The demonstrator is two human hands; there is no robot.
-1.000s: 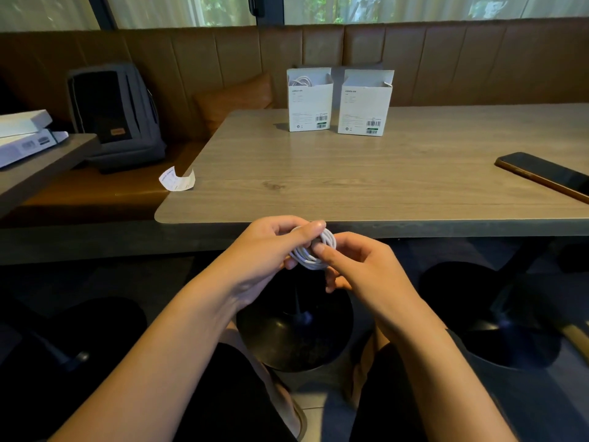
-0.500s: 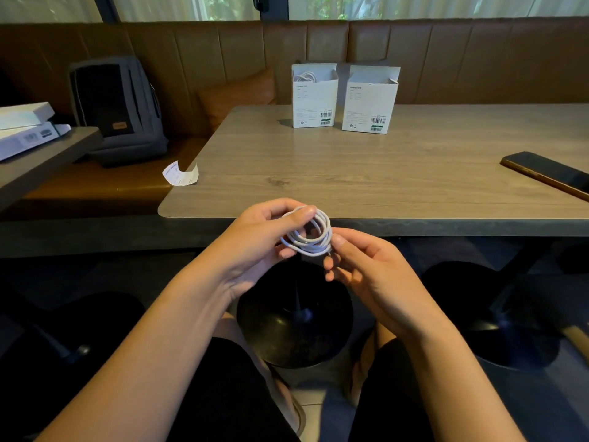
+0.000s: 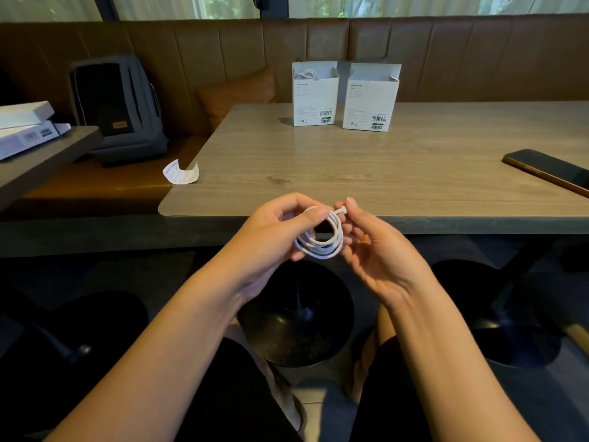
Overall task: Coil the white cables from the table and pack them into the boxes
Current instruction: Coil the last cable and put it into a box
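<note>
A white cable (image 3: 322,242) hangs in a small coil just in front of the table's near edge. My left hand (image 3: 280,231) grips the coil with thumb and fingers curled round its loops. My right hand (image 3: 369,244) pinches the cable's plug end at the top of the coil. Two open white boxes stand at the far side of the wooden table (image 3: 366,167). The left box (image 3: 314,100) has a coiled white cable showing inside. I cannot see into the right box (image 3: 369,103).
A dark phone (image 3: 548,170) lies at the table's right edge. A curled paper slip (image 3: 180,172) sits on the bench beside the table's left corner, with a grey backpack (image 3: 116,106) behind it. White boxes (image 3: 25,129) rest on a side table at left.
Both hands have risen slightly toward the table edge. The coil has opened into a looser ring, and my right hand has shifted from the coil's side to pinching the plug end on top.
</note>
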